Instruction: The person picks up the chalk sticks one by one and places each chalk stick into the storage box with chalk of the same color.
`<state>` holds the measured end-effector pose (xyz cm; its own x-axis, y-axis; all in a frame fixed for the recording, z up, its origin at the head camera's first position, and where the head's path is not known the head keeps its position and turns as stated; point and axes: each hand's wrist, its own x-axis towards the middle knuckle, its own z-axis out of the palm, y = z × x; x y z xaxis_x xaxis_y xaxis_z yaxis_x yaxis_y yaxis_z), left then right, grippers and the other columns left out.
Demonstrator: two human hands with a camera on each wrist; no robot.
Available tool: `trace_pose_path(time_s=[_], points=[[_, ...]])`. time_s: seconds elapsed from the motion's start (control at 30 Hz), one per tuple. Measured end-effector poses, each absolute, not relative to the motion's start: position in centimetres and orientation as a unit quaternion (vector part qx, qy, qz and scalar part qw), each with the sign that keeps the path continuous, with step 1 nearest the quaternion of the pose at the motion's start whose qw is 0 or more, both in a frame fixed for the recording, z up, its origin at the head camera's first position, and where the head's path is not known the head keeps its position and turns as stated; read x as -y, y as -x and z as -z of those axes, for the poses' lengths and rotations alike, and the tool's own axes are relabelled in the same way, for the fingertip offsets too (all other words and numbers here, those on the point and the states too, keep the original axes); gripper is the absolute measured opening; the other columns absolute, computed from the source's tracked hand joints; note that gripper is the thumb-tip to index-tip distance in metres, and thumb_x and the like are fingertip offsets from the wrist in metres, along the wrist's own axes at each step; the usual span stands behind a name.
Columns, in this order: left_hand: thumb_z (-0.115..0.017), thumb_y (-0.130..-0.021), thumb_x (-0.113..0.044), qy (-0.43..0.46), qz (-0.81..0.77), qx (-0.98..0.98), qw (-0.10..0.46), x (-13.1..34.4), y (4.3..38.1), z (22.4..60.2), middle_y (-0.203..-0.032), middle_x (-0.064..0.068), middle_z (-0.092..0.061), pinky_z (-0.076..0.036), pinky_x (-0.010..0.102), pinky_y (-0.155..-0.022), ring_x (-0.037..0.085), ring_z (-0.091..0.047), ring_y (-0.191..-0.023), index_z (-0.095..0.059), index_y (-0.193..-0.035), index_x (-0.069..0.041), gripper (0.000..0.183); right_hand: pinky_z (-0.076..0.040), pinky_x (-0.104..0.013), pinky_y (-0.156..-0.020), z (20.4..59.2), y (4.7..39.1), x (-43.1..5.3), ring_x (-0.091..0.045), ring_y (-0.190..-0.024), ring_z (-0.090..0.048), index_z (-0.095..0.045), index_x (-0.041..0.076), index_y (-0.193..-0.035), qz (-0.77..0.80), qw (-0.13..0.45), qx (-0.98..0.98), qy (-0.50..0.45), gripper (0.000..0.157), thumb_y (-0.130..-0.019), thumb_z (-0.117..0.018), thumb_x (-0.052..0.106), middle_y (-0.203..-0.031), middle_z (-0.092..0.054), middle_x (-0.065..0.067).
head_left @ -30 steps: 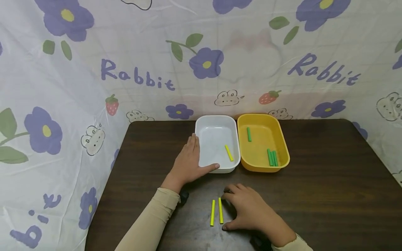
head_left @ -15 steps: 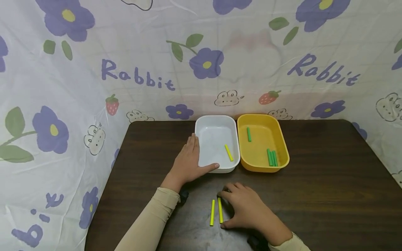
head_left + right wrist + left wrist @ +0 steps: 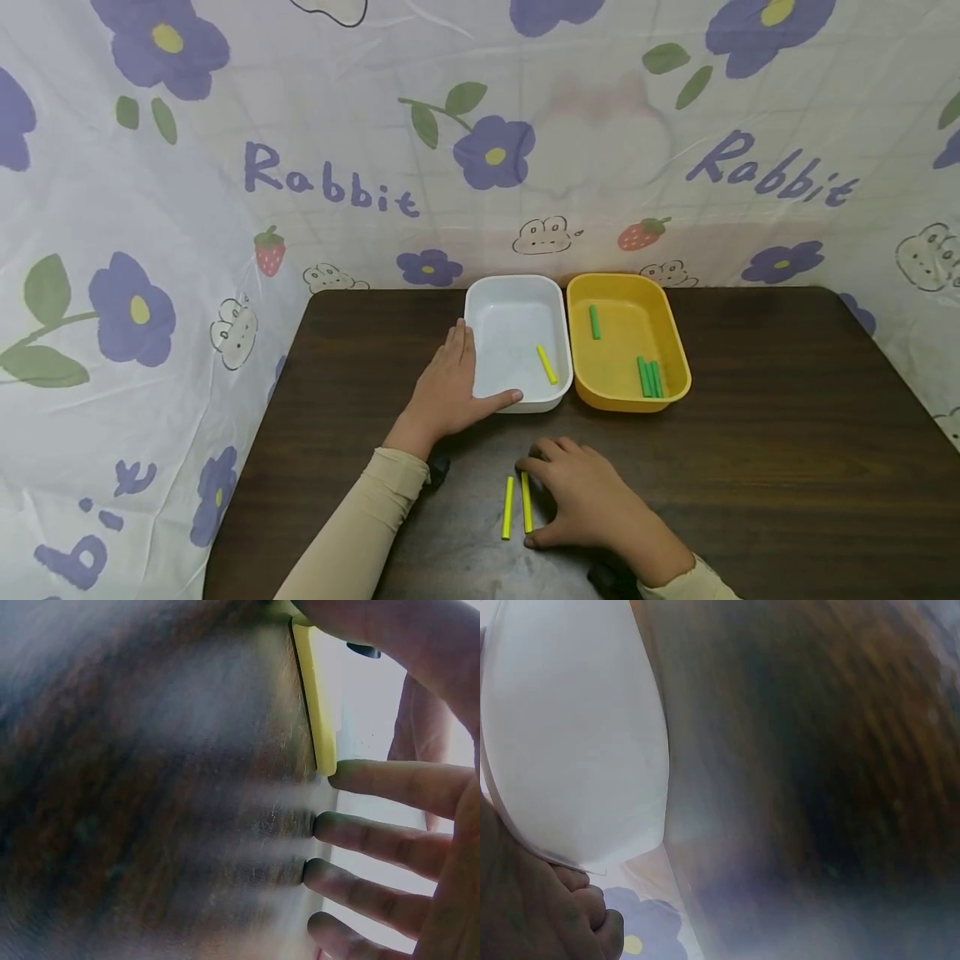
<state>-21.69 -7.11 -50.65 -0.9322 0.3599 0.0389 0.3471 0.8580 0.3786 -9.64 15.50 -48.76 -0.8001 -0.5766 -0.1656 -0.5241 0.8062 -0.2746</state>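
Observation:
My left hand lies straight-fingered along the left side of the white tray, its thumb across the front rim. In the left wrist view the fingers press against the outside of the white tray. My right hand pinches a yellow stick end to end, thumb at the near end and index finger at the far end. In the right wrist view the yellow stick lies close along the tabletop between thumb and index. Just left of it is a second yellow stick.
One more yellow stick lies inside the white tray. Beside that stands a yellow tray with several green sticks. Both trays sit at the back of the dark wooden table, against a patterned cloth.
My right hand has shifted slightly left, and its thumb and index finger have closed onto the ends of the right-hand yellow stick. The left hand stays at the white tray.

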Motion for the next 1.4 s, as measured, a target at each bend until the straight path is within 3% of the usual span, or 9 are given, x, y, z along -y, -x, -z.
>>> trace_pose_path(time_s=[0.53,1.4], points=[[-0.04,-0.083,-0.099,-0.185,-0.183,-0.965,0.014,6.9,21.9,51.2,-0.18,0.016,0.002,-0.022,0.046,-0.132,0.03,-0.006,-0.167,-0.004,-0.17,0.0,0.136,-0.056,-0.054,-0.094,48.9,9.6,-15.6,-0.027,-0.117,-0.061,-0.074,0.018,-0.128,0.105,0.124,-0.944,0.288,0.081,-0.07,-0.089,0.071,-0.13,-0.064,-0.002],[-0.048,-0.083,-0.096,-0.182,-0.192,-0.964,0.011,6.7,21.8,50.7,-0.179,0.017,-0.001,-0.024,0.048,-0.132,0.031,-0.009,-0.167,-0.007,-0.17,0.0,0.136,-0.056,-0.052,-0.098,48.4,8.7,-16.9,-0.022,-0.12,-0.064,-0.074,0.019,-0.128,0.175,0.109,-0.942,0.264,0.075,-0.074,-0.087,0.07,-0.128,-0.069,0.003]])
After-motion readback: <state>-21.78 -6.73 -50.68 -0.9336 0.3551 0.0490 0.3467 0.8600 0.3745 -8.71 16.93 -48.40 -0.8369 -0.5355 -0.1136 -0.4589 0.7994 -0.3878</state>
